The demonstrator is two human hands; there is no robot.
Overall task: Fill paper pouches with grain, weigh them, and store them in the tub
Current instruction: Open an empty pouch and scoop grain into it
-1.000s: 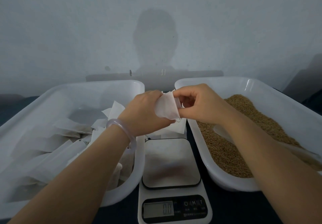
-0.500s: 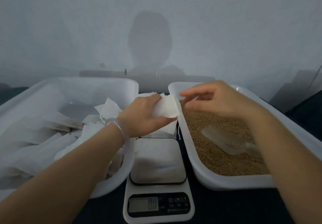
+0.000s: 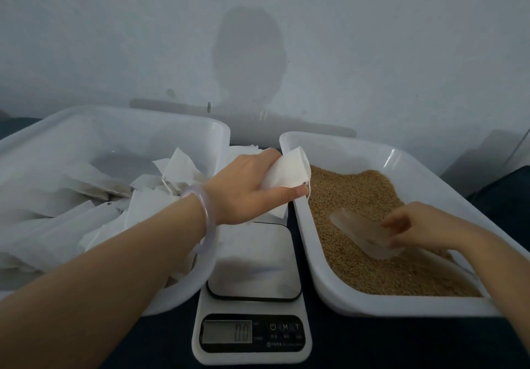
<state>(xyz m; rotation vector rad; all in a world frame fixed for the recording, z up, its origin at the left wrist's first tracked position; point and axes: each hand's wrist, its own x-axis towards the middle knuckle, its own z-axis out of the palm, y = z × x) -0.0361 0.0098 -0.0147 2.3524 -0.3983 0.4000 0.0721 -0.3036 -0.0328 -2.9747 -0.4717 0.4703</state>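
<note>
**Pouch up, scoop next**

Filling step, I reckon. Left hand grips an empty-looking pouch over the grain tub's 9 o'clock rim. Right hand curls at the scoop lying on the grain, but it's too blurry to call a grip. Next move needs a firm hold, a loaded scoop and a tip into the pouch mouth.

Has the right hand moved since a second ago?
Yes. Against the white plastic grain tub, the right hand went from the white paper pouch at the tub's far-left corner toward the person, to the clear plastic scoop lying mid-tub.
</note>
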